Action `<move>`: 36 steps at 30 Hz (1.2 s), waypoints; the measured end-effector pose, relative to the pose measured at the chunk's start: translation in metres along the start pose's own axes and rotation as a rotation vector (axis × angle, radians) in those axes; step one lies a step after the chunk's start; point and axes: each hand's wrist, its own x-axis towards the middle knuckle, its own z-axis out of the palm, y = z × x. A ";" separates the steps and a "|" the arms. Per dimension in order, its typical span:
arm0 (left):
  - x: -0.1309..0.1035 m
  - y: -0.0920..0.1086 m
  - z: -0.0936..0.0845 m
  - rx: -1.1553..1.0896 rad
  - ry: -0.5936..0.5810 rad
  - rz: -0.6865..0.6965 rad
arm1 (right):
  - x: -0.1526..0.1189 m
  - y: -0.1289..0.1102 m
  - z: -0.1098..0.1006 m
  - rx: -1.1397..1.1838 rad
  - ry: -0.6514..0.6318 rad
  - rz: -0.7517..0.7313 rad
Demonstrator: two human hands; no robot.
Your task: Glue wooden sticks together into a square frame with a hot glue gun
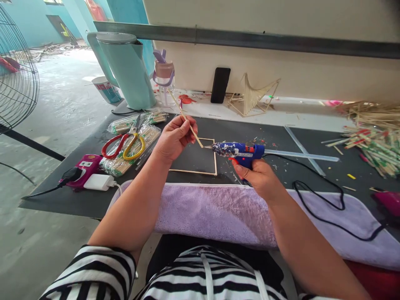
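Between the fingers of my left hand [178,136] is a thin wooden stick [196,136], slanting from upper left down to the right. My right hand [261,174] grips a blue hot glue gun [246,155], its front crusted with pale residue. The gun's nozzle is at the stick's lower end; I cannot tell whether they touch. Under them on the dark table lies a square frame of sticks [215,162], its left part hidden by my left hand and forearm. A clear glue stick [300,156] extends from the gun's back, crossing another one [304,150].
Scissors [133,146] lie on bagged sticks [117,164] at left, near a pink power strip [84,168]. A kettle [126,71], bottle [164,83], phone [220,85] and stick model [253,98] stand behind. Loose sticks [378,146] pile at right; the gun's cord [328,204] loops across a purple towel [212,208].
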 end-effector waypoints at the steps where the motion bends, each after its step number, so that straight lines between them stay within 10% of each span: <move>1: 0.000 0.000 0.000 -0.001 -0.001 0.001 | 0.000 0.000 0.000 0.004 0.008 0.006; 36: 0.003 -0.005 0.001 0.063 0.023 -0.008 | -0.001 -0.007 -0.001 -0.044 -0.067 -0.051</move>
